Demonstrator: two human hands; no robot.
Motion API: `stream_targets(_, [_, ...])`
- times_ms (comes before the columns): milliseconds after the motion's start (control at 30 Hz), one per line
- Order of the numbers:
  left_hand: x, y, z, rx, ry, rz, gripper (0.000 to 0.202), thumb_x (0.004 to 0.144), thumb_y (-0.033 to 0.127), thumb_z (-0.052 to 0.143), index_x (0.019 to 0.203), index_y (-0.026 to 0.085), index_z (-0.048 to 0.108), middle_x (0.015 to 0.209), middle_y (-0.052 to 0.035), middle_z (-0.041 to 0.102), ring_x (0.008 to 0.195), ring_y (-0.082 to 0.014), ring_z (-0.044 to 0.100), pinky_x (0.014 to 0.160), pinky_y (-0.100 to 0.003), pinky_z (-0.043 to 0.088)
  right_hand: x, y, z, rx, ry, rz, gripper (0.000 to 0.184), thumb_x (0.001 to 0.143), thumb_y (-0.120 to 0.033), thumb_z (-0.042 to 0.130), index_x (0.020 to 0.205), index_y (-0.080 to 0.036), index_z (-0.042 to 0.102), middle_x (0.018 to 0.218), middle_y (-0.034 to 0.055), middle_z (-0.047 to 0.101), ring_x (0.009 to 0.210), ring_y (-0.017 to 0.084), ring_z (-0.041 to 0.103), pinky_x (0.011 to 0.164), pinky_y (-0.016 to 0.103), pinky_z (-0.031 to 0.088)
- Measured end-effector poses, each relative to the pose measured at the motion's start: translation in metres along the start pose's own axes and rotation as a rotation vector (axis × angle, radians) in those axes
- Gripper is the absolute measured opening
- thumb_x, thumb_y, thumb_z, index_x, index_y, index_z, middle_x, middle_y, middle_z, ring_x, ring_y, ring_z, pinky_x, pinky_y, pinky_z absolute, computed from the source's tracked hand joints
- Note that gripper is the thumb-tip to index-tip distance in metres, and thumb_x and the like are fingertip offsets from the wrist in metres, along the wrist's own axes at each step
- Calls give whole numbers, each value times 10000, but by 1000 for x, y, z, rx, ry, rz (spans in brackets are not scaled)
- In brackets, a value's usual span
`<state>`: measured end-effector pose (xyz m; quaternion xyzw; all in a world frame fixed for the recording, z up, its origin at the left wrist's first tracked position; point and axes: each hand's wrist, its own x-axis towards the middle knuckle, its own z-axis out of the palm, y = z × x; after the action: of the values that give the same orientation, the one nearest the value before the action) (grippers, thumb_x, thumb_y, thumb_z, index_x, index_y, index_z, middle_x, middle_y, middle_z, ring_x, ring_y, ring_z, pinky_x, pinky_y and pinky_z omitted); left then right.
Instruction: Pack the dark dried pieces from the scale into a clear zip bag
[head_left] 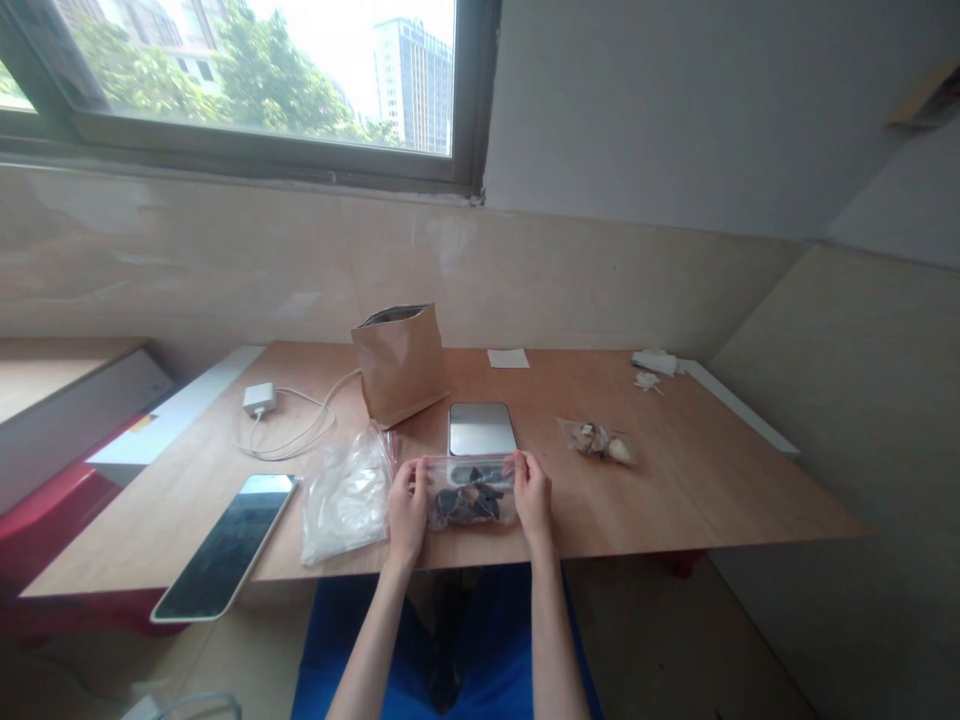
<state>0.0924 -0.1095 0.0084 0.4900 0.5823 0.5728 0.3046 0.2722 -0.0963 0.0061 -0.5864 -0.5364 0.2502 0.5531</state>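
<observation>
A clear zip bag (474, 512) with dark, flake-like pieces inside is stretched between my hands at the table's front edge. My left hand (409, 508) pinches its upper left corner, and my right hand (533, 497) grips the upper right corner. A reddish strip runs along the bag's top edge. Just beyond it lies a silver flat-topped scale (481, 425), its near part hidden behind the bag. Beside my left hand is a stack of clear plastic bags (346, 500).
An open brown paper pouch (401, 365) stands behind the scale's left side. A phone (229, 550) overhangs the front edge at left, near a white charger (259, 398) with a cable. Rightward lie a small filled bag (596, 441) and crumpled white scraps (656, 363). White paper (508, 358) sits at the back.
</observation>
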Motion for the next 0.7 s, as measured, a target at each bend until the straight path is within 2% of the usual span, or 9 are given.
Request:
stream_targets(100, [1, 0, -1, -64, -11, -19, 350, 835, 512, 442, 769, 204, 594, 673, -1, 573, 664, -167, 546, 649, -267, 423, 2, 0, -5, 59, -46, 20, 434, 870, -556, 365, 779, -196, 591, 707, 63, 662, 614, 176, 603, 594, 266, 471])
stream_targets(200, [0, -2, -1, -145, -36, -37, 322, 813, 501, 493, 799, 196, 597, 726, -6, 594, 689, -158, 555, 666, -258, 431, 1, -3, -9, 97, -100, 19, 415, 865, -540, 395, 772, -194, 604, 707, 54, 653, 648, 179, 603, 620, 269, 473])
stream_targets(367, [0, -7, 0, -201, -30, -45, 294, 761, 457, 585, 863, 182, 601, 755, -7, 597, 655, -133, 549, 607, -236, 437, -1, -13, -11, 137, -179, 57, 327, 809, -497, 533, 842, -182, 613, 758, 39, 650, 701, 175, 600, 649, 257, 466])
stream_targets(533, [0, -7, -2, -230, -13, -51, 255, 758, 434, 602, 799, 182, 598, 735, 8, 586, 660, -116, 541, 622, -215, 429, -1, -17, -11, 135, -172, 44, 284, 789, -459, 577, 806, -179, 620, 750, 24, 638, 715, 166, 588, 665, 251, 448])
stream_targets(700, [1, -8, -3, -247, -20, -63, 266, 744, 439, 614, 787, 177, 599, 741, -8, 606, 695, -144, 566, 655, -240, 444, -2, -14, -13, 135, -137, 19, 271, 778, -450, 591, 737, -184, 620, 717, 17, 627, 704, 165, 580, 658, 253, 439])
